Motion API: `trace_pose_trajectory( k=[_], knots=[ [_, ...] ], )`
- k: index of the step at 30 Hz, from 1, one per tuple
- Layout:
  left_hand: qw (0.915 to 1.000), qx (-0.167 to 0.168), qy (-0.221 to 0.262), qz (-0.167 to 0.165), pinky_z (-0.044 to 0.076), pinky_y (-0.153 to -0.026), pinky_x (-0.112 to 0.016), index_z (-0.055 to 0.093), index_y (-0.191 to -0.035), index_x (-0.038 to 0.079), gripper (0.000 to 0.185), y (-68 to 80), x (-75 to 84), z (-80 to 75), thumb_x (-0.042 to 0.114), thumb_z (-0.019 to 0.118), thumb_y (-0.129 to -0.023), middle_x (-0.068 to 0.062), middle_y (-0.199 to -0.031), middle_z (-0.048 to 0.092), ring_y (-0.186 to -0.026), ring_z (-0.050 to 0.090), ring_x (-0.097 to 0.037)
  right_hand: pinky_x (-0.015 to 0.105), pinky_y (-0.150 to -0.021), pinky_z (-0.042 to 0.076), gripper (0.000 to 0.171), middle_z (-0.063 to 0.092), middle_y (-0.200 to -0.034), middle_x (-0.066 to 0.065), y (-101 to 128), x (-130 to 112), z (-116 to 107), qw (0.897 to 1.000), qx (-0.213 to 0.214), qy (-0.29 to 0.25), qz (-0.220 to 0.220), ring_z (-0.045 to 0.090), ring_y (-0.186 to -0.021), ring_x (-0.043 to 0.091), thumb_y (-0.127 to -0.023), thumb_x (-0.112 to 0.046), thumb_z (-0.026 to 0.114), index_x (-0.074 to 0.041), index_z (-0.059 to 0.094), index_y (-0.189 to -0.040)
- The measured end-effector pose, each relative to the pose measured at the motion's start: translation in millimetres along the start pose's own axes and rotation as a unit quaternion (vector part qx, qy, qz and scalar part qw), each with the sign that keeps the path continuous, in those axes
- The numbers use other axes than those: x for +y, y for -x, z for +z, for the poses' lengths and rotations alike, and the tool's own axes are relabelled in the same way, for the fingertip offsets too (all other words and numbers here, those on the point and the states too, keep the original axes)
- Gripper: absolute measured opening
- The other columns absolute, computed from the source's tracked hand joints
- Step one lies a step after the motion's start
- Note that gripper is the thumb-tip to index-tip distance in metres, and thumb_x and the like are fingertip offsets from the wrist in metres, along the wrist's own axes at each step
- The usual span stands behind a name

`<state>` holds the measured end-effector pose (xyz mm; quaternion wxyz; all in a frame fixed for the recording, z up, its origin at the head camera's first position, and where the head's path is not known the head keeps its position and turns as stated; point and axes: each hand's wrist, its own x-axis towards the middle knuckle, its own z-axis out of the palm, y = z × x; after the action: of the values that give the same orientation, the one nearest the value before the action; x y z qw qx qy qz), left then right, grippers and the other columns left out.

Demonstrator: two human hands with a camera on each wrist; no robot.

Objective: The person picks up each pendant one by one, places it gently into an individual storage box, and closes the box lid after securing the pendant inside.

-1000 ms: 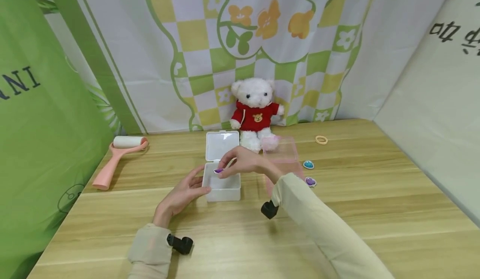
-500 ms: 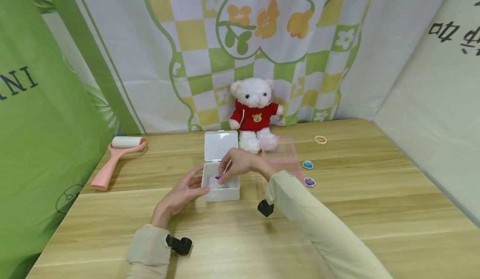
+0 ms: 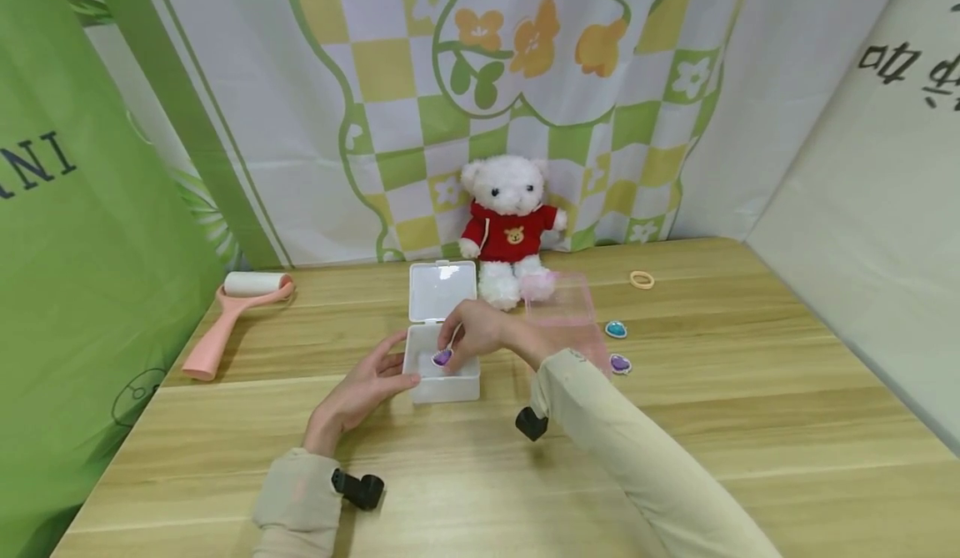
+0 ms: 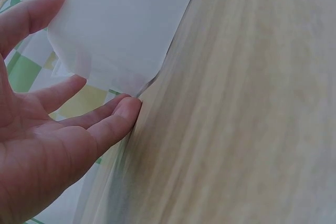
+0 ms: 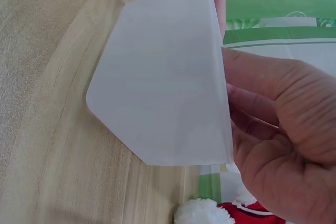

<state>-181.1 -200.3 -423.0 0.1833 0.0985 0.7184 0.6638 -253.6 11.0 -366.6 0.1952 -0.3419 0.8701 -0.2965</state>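
Since a second ago, the right hand (image 3: 480,333) has dipped from above the small white plastic box (image 3: 442,374) down into its open tray, carrying a purple heart-shaped gem (image 3: 442,358). The fingertips pinch the gem, curled around it, low inside the tray, probably so it lands in the tray and does not bounce out. The left hand (image 3: 360,391) lies with straight, relaxed fingers touching the box's left wall, holding nothing, apparently steadying the box. The box's hinged lid (image 3: 435,291) stands open at the back. Just right of the box sits a clear pink box (image 3: 562,312). Beyond it, on the wooden table (image 3: 750,424), lie a blue gem (image 3: 617,329) and a second purple gem (image 3: 620,364). A white teddy bear (image 3: 510,224) in a red jumper sits behind; a pink lint roller (image 3: 228,316) lies far left.
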Motion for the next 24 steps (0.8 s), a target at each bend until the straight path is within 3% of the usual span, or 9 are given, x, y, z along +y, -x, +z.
trace_pose_trajectory(
  k=[8,24],
  knots=[
    [1.0,0.002,0.001,0.003,0.037,-0.096,-0.039,0.017,-0.143,0.016,0.076,-0.9,-0.4,0.5,0.014,0.065,-0.083,-0.024,-0.136,0.032,-0.124,0.033,-0.033,0.018,-0.056,0.043,0.025,0.063,-0.069,-0.004,1.0,-2.9,1.4,0.999,0.006,0.04,0.009,0.055,-0.064,0.005,-0.061,-0.018,0.083,-0.013,0.069,-0.081],
    [1.0,-0.009,0.0,0.002,0.038,-0.095,-0.038,0.018,-0.143,0.016,0.075,0.3,-0.8,-2.9,0.014,0.064,-0.083,-0.024,-0.136,0.032,-0.122,0.035,-0.033,0.016,-0.06,0.044,0.028,0.065,-0.072,0.0,1.9,0.4,3.9,0.999,0.016,0.014,-0.037,0.053,-0.065,0.003,-0.061,-0.016,0.083,-0.007,0.069,-0.084]
  ],
)
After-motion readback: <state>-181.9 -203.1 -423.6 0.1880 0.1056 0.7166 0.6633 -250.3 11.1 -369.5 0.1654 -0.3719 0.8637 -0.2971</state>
